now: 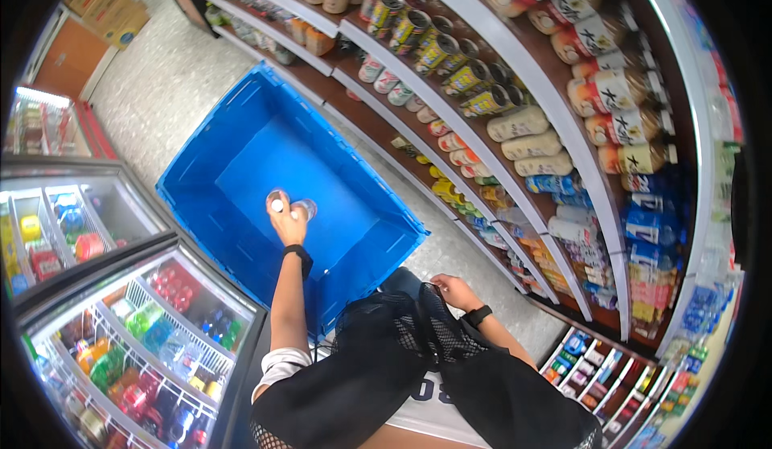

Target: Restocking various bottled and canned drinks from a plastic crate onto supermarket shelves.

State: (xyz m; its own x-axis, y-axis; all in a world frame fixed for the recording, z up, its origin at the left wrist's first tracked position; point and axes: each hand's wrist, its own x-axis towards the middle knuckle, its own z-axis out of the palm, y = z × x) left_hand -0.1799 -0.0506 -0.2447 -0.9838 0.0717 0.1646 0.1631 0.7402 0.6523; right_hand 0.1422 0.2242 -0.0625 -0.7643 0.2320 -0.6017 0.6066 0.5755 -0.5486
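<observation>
My left hand (287, 225) reaches down into a large blue plastic crate (241, 276). Its fingers are closed round a small bottle with a white cap (277, 206). Right beside that hand is a second clear bottle (307, 208); whether the hand also grips it, I cannot tell. Outside the crate, my right hand (457, 291) is close to my body with its fingers curled. Its fingertips are at the edge of the black mesh garment (425, 308) I wear, and what they pinch, if anything, is hidden. Each wrist has a black band.
Shelves of bottles and cans (490, 99) curve along the right side. Glass-topped coolers with drinks (153, 328) stand on the left, close to the crate. Cardboard boxes (104, 6) are stacked at the far left on the speckled floor (173, 55). More packaged goods (603, 368) fill a low rack at lower right.
</observation>
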